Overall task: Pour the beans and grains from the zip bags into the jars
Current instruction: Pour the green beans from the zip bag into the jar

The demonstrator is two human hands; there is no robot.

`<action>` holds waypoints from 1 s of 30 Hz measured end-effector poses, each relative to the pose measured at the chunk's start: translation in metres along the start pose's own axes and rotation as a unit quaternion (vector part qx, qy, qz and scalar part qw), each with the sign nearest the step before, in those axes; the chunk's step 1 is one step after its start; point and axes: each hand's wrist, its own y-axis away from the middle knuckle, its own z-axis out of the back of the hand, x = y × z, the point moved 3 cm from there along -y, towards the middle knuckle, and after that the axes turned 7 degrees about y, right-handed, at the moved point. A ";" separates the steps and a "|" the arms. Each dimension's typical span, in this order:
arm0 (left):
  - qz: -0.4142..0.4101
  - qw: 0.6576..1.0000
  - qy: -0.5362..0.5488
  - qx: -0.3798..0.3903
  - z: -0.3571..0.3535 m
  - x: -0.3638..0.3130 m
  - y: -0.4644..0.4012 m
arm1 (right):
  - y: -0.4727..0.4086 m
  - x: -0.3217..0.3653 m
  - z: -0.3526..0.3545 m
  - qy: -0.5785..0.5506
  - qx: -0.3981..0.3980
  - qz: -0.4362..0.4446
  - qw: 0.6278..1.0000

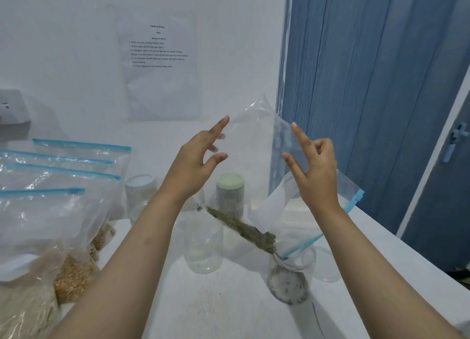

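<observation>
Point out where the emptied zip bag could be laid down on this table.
Bare tabletop shows near the front, between the forearms, below the empty jar and left of the jar being filled. The left side is crowded with stacked zip bags; lidded jars stand behind.

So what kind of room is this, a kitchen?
Probably not a kitchen: more likely a plain room set up for a practice task. A printed task sheet is taped to the wall, zip bags and jars sit on a white table.
</observation>
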 end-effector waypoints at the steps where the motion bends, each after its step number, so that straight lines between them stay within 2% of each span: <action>1: -0.001 1.000 0.001 0.001 0.000 -0.001 -0.001 | 0.000 -0.001 0.000 -0.003 -0.001 -0.002 1.000; 30: -0.011 1.000 0.018 0.014 0.002 -0.010 -0.011 | 0.000 -0.002 0.005 -0.010 0.001 0.002 1.000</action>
